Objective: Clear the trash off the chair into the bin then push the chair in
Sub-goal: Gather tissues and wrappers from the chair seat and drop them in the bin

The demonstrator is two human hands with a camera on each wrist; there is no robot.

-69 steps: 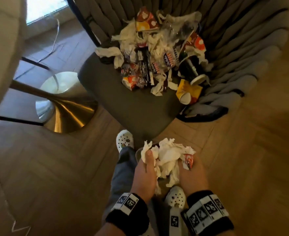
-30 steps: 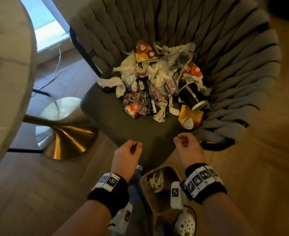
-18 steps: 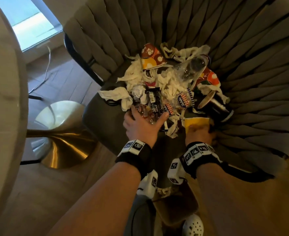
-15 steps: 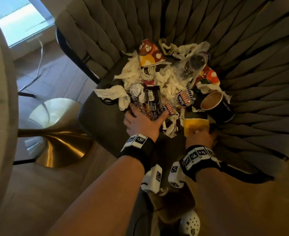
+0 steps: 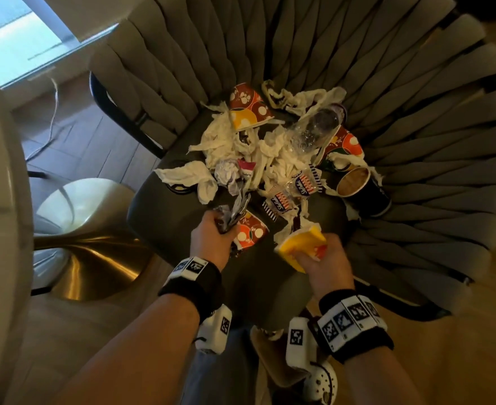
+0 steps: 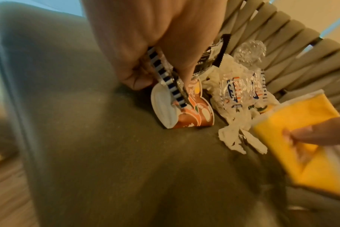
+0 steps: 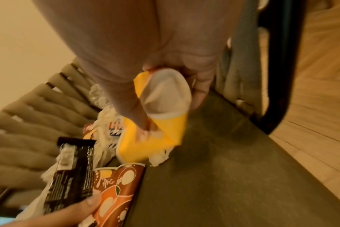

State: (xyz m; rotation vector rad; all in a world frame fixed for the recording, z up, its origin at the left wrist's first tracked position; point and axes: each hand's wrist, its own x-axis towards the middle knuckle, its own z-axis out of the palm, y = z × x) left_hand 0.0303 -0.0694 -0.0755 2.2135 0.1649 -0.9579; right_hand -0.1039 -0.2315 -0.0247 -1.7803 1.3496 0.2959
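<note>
The grey woven chair has a dark seat (image 5: 164,220) covered with trash: crumpled tissues (image 5: 188,178), patterned paper cups, candy wrappers (image 5: 305,182) and a clear plastic bottle (image 5: 314,130). My left hand (image 5: 217,232) grips black and striped wrappers (image 6: 163,73) together with a crushed orange-patterned cup (image 5: 249,233) near the seat's front. My right hand (image 5: 319,255) grips a crushed yellow cup (image 5: 302,241), also seen in the right wrist view as the yellow cup (image 7: 155,135). The brown bin (image 5: 273,363) stands on the floor below my wrists, mostly hidden.
A dark paper cup (image 5: 363,191) lies on its side at the right of the pile. A round table top (image 5: 1,200) with a gold pedestal base (image 5: 94,258) stands to the left. The floor is wood, and a white clog (image 5: 324,381) shows beside the bin.
My hands let the tissues fall into the bin, reached onto the seat and closed on wrappers and cups. They have now drawn back toward the seat's front edge with them.
</note>
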